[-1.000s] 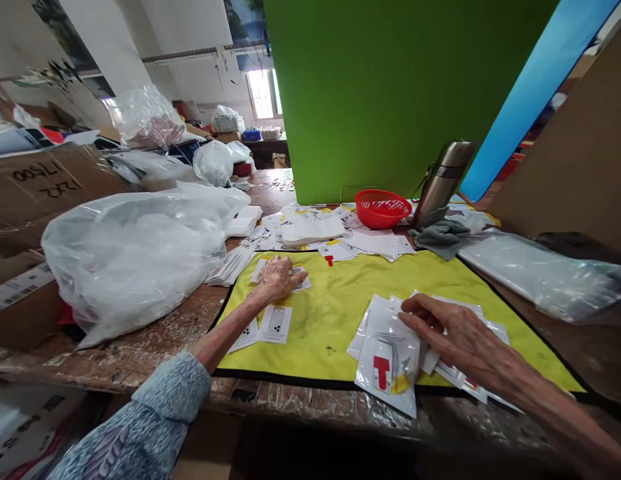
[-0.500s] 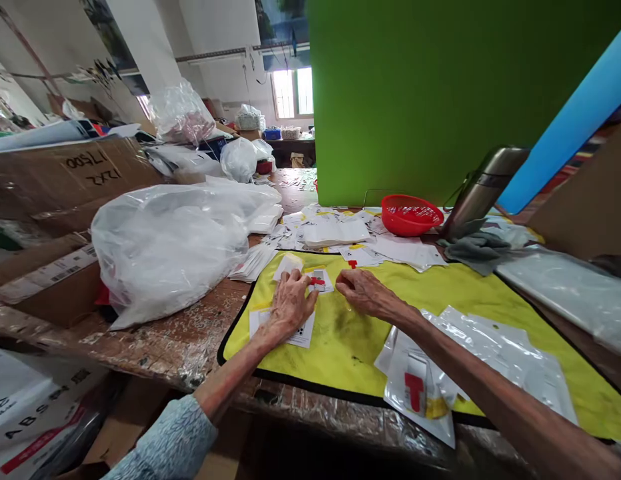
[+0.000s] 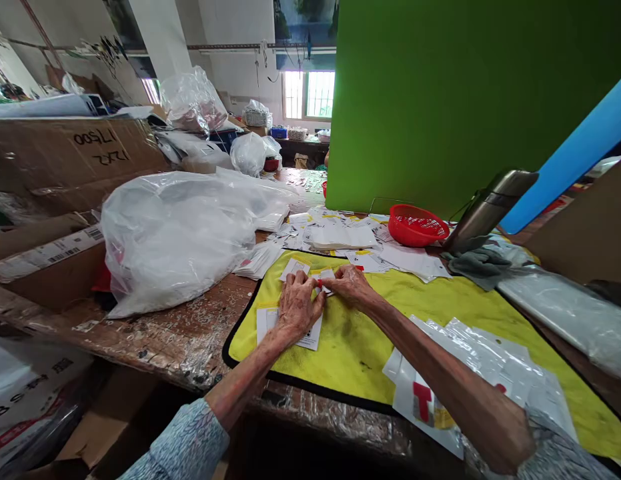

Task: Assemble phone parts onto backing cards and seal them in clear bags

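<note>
On the yellow cloth (image 3: pixel 310 370), my left hand (image 3: pixel 299 305) presses down with bent fingers at the near-left edge of a small printed card (image 3: pixel 326 274) with a yellow band. A red piece (image 3: pixel 319 283) lies on that card, between my two hands. My right hand (image 3: pixel 351 285) reaches it from the right, fingertips pinched together at the red piece. Another printed card (image 3: pixel 264 323) lies partly under my left wrist, and one more card (image 3: pixel 293 267) sits just beyond my left fingers. Clear bags (image 3: pixel 425 400), one showing a red T-shaped piece, lie below my right forearm.
Behind the cloth are piled cards (image 3: pixel 340 235), a red plastic basket (image 3: pixel 418 225) and a steel flask (image 3: pixel 493 207) beside a grey cloth (image 3: pixel 480 261). A big plastic bag (image 3: pixel 180 240) and a cardboard box (image 3: pixel 70 160) stand left. A green panel (image 3: pixel 465 100) rises behind.
My right hand has moved left, from apart on the cloth to the red piece and card beside my left hand. My left hand stays at the card. The view has shifted slightly.
</note>
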